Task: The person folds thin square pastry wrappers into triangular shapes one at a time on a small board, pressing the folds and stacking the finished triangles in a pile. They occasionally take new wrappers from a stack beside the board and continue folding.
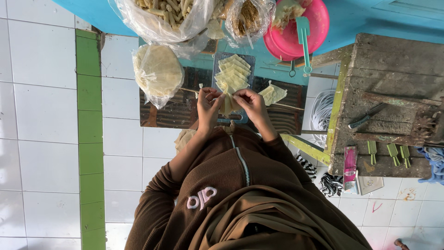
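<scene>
My left hand (208, 101) and my right hand (249, 102) meet over a small pale yellow dough sheet (227, 104), and both pinch it between the fingertips. Just beyond the hands, a stack of the same cut sheets (233, 70) lies fanned on a dark blue-grey tray (216, 58). Another folded sheet (273, 93) rests to the right of the tray. My brown sleeves and zipped top fill the lower part of the view.
A plastic bag of round flat sheets (157, 71) lies left of the tray on a low dark table (164, 115). Farther off are a bag of rolled sticks (166, 14) and a pink bowl (319, 23) with a teal spatula (304, 34). A wooden bench (393, 88) on the right carries a knife (367, 115).
</scene>
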The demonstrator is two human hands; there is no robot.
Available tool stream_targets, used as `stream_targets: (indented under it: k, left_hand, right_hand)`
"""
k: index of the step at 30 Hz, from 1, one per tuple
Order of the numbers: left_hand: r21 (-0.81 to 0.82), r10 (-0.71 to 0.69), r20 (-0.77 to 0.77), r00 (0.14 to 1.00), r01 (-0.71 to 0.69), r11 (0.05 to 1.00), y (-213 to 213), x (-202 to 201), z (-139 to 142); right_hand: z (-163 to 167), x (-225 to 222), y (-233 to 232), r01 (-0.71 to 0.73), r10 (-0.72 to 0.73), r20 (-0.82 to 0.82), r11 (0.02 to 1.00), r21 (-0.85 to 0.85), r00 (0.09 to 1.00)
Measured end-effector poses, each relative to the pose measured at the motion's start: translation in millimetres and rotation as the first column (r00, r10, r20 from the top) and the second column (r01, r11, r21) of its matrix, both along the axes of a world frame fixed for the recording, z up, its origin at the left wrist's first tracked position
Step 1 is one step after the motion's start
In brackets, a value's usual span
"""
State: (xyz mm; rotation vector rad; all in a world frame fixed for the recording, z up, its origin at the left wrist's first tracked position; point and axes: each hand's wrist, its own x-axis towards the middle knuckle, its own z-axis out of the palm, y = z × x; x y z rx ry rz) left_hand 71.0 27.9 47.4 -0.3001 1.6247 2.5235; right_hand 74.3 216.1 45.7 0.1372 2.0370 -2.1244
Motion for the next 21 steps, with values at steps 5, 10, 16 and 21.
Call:
stream_targets:
  k: [5, 10, 16, 21]
  left_hand:
    - [0.076, 0.031, 0.097, 0.995, -0.039, 0.996, -6, -3, -33]
    - [0.148, 0.075, 0.197, 0.978, -0.105, 0.983, -15, -5, -55]
    - [0.134, 0.189, 0.276, 0.942, -0.233, 0.963, -32, -7, -57]
    - [0.122, 0.250, 0.238, 0.939, -0.284, 0.951, -40, -5, -52]
  right_hand:
    - [-18, -4, 19, 0.197, -0.091, 0.271, 0.899, -0.392, 0.958]
    - [-36, -12, 41, 0.385, -0.178, 0.433, 0.802, -0.457, 0.884]
    - [-37, -26, 47, 0.228, -0.229, 0.058, 0.974, 0.015, 0.972]
    - [-37, -35, 7, 0.054, -0.053, 0.168, 0.999, -0.004, 0.984]
